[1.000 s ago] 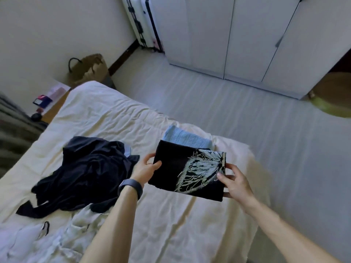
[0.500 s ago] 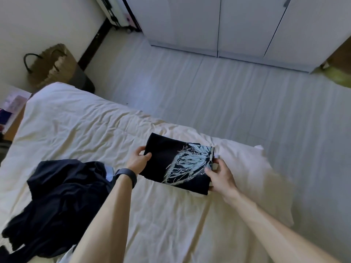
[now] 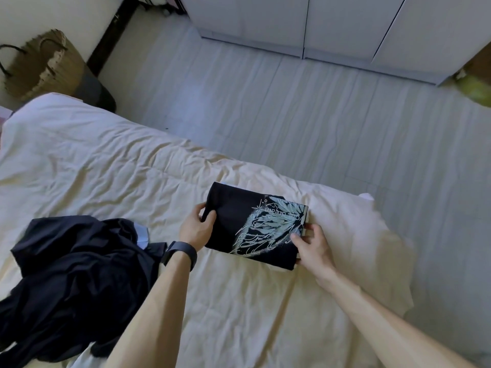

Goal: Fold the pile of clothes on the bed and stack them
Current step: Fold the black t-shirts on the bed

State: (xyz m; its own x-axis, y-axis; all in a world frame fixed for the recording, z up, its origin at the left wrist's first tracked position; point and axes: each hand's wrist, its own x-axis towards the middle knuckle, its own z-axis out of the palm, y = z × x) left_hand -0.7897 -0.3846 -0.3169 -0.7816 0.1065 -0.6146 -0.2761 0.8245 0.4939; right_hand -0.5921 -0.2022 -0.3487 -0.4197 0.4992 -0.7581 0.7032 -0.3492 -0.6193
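Observation:
A folded black shirt with a pale wing print lies near the bed's far right corner, on top of a light blue folded garment that is almost fully hidden beneath it. My left hand grips the shirt's left edge, thumb on top. My right hand pinches its right edge. An unfolded heap of dark navy clothes lies on the left of the bed, with a strip of pale fabric showing in it.
The bed is covered by a creased cream sheet. Beyond it lie pale floor and white wardrobe doors. A woven basket bag stands by the wall at the upper left. A green object sits at the right edge.
Both hands carried the black shirt forward and set it down over the light blue folded garment, which now is covered. The view tilted down and right.

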